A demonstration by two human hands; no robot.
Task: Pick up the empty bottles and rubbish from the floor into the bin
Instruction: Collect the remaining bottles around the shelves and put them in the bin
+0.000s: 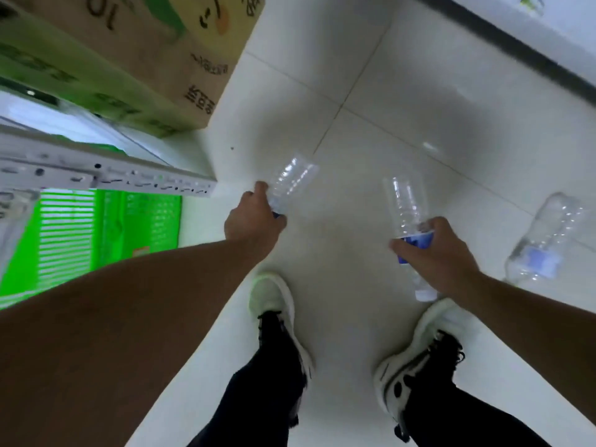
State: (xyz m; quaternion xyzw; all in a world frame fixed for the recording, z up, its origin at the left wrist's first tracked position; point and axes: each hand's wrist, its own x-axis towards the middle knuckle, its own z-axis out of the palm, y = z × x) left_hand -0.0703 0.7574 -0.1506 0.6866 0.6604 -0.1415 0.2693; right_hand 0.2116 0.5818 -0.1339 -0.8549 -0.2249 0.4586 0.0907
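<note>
My left hand (253, 222) grips a clear empty plastic bottle (292, 183) by its lower end, the bottle pointing up and away over the white tiled floor. My right hand (433, 253) is closed around a second clear bottle (407, 204) at its blue label, with the capped end sticking out below the hand. A third clear bottle with a blue label (545, 243) lies on its side on the floor to the right of my right hand. No bin is visible.
Stacked cardboard boxes (180, 56) stand at the upper left. A white metal shelf rail (129, 179) and green packaging (96, 233) sit at the left. A dark skirting strip (516, 50) runs along the upper right. My two shoes (277, 311) stand on the tiles (371, 130).
</note>
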